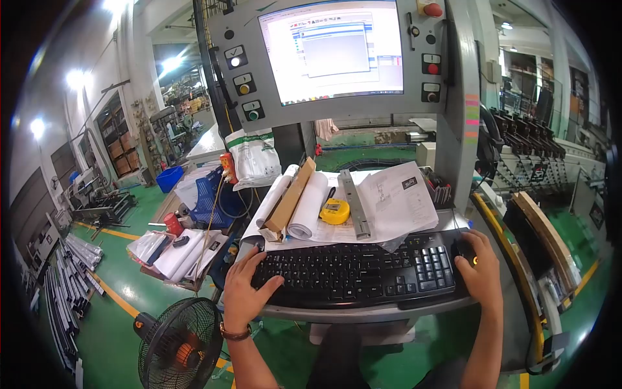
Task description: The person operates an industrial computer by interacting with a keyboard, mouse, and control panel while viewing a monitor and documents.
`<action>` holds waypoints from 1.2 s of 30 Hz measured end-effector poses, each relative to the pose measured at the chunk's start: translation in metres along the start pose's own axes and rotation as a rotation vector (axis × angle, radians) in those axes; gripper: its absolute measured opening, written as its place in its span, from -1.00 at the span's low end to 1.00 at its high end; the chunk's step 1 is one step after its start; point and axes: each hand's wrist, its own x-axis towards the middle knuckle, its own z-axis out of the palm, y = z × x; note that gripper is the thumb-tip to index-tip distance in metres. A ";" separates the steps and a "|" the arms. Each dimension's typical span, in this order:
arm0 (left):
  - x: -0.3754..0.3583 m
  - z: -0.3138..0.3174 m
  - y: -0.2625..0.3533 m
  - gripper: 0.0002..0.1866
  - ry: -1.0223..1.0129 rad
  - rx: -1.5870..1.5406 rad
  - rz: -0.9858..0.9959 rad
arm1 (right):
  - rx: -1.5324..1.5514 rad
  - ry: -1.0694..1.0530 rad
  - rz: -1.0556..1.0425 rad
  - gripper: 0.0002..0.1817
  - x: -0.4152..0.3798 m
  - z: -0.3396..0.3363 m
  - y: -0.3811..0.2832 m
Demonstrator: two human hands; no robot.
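Our left hand (243, 293) rests with fingers spread on the keyboard's (353, 269) left end; our right hand (478, 266), just right of it, cups the mouse (464, 249), light, rigid, palm-held.

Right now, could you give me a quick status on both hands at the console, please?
Left hand on the keyboard, left end. Right hand closed over the mouse. Tape measure and papers behind the keyboard, untouched.
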 end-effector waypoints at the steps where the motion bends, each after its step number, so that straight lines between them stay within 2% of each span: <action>1: 0.000 0.000 0.000 -0.19 0.000 0.000 -0.002 | -0.006 0.003 -0.001 -0.38 0.000 0.000 0.000; 23: 0.001 0.000 0.000 -0.20 -0.008 0.004 -0.001 | 0.014 0.006 -0.003 -0.43 -0.001 -0.002 -0.005; 36: 0.001 0.000 0.000 -0.21 -0.008 0.010 0.000 | -0.025 -0.013 -0.015 -0.38 -0.001 0.000 -0.001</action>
